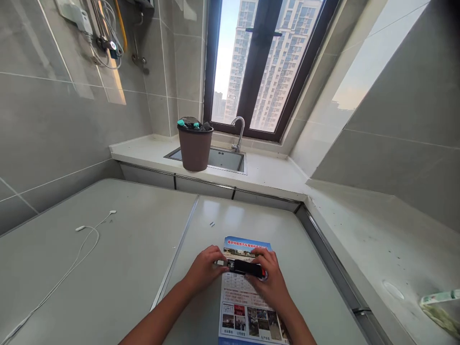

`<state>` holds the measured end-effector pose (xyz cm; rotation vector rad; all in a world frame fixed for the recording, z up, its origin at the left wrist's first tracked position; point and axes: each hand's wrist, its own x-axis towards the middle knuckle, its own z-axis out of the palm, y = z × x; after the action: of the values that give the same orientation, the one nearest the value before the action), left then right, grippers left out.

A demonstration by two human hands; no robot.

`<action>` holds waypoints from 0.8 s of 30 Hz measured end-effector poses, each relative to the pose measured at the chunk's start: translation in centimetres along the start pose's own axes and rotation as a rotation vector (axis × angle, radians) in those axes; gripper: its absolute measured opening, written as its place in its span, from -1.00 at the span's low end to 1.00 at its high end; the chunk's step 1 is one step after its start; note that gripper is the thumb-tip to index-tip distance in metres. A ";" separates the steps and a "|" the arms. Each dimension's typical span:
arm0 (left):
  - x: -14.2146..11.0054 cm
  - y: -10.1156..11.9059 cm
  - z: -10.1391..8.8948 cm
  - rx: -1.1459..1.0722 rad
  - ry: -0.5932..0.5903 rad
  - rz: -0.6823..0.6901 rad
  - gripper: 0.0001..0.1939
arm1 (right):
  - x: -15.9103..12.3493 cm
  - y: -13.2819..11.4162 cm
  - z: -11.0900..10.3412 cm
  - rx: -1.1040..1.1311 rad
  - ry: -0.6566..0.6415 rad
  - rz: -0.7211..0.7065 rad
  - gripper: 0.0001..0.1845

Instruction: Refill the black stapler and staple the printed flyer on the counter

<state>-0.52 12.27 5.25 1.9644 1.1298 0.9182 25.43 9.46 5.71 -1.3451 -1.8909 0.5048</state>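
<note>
Pale grey, the table [125, 282] is filling much of my feed. At six o'clock I am watching a printed sheet [239, 291] lying on it. Over the sheet, the left hand [206, 268] is pinching, between its fingers, the silvery end of a black device [246, 268]; the right hand's [270, 277] fingers are gripping its red-tipped body. Two thin slivers [212, 224] are lying toward half past ten from the device.

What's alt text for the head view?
Left hand and right hand hold a slim black device over a printed blue-white paper sheet on a pale grey tabletop. Behind: a round brown bin near a curved silver tap.
</note>
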 end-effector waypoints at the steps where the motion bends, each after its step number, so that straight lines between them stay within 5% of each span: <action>1: 0.1 0.0 0.0 -0.065 0.022 -0.019 -0.91 | -0.2 0.0 0.2 0.019 -0.020 -0.010 -0.83; 5: 0.3 -0.6 0.4 -0.475 0.053 -0.160 -0.70 | -1.0 0.0 0.9 0.040 -0.098 -0.048 -0.59; 9: 0.2 -1.4 0.8 -0.952 0.002 -0.278 -0.39 | -1.3 0.0 1.1 -0.100 0.044 -0.392 -0.35; 13: 0.1 -1.4 0.8 -1.161 -0.048 -0.302 -0.43 | -1.6 -0.4 1.1 -0.307 0.109 -0.533 -0.29; 21: 0.2 -1.1 0.5 -1.285 -0.127 -0.326 -0.60 | -2.1 -0.9 1.6 -0.392 0.092 -0.531 -0.35; 24: 0.3 -1.3 0.2 -1.344 -0.066 -0.358 -0.73 | -1.9 -0.4 1.4 -0.263 0.244 -0.372 -0.45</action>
<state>-0.75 12.98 4.16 0.6594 0.4913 0.9878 24.37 7.72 4.43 -1.1149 -1.9832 -0.0941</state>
